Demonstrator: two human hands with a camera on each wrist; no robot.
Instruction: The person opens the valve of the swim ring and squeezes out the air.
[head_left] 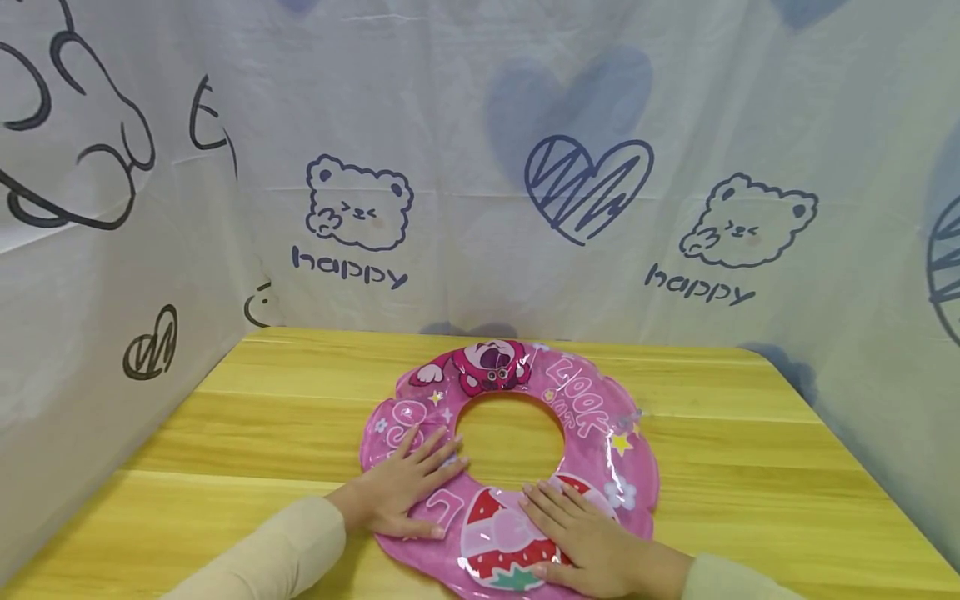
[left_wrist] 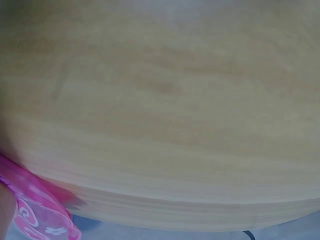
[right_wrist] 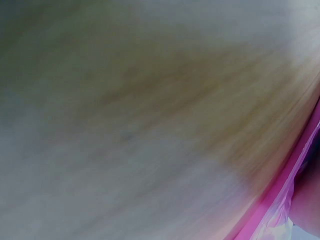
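A pink inflatable swim ring [head_left: 510,467] lies flat on the wooden table, looking puffed with some creases along its edge. It carries a bear print at the far side, a strawberry print at the near side and white lettering. My left hand [head_left: 405,483] rests on the ring's left part with fingers spread straight. On the near right part, over the strawberry, lies my right hand [head_left: 585,533], its fingers extended. In the left wrist view only a corner of the ring [left_wrist: 40,205] shows; the right wrist view catches a strip of its pink edge [right_wrist: 270,205].
The yellow wood-grain table [head_left: 247,417] extends around the ring on both sides. Behind it hangs a pale cloth [head_left: 465,108] printed with hearts, bears and the word "happy"; similar cloth closes in the left and right sides.
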